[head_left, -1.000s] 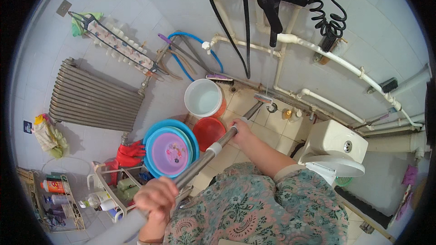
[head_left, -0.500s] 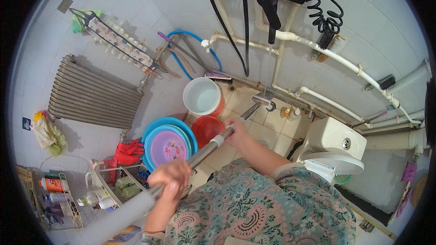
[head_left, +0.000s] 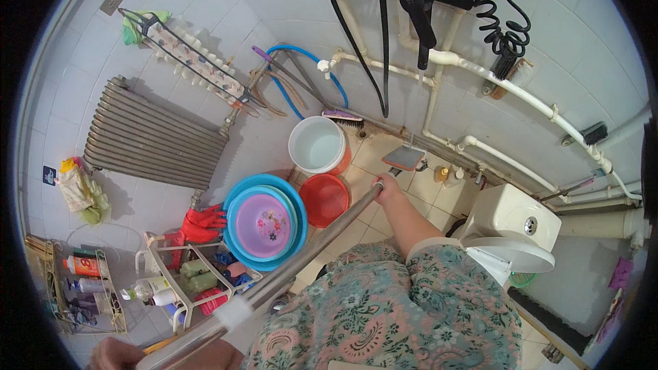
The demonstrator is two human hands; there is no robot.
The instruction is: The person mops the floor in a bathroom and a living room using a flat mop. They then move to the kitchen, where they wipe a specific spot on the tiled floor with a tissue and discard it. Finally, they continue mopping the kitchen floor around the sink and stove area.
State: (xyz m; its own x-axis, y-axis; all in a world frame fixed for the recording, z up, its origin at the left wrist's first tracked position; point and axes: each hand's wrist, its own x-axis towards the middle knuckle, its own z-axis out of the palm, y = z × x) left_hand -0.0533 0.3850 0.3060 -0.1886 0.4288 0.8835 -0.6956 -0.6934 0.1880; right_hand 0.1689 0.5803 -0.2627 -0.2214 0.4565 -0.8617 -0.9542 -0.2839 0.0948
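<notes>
Over floor tiles (head_left: 442, 209), the metal pole (head_left: 327, 233) slants toward upper right.

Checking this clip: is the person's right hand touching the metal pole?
Touching. The head view shows the right hand closed around the metal pole, with no gap between skin and metal.

The lower edge crops the left hand (head_left: 118, 354) (the pole (head_left: 301, 259) too).
</notes>
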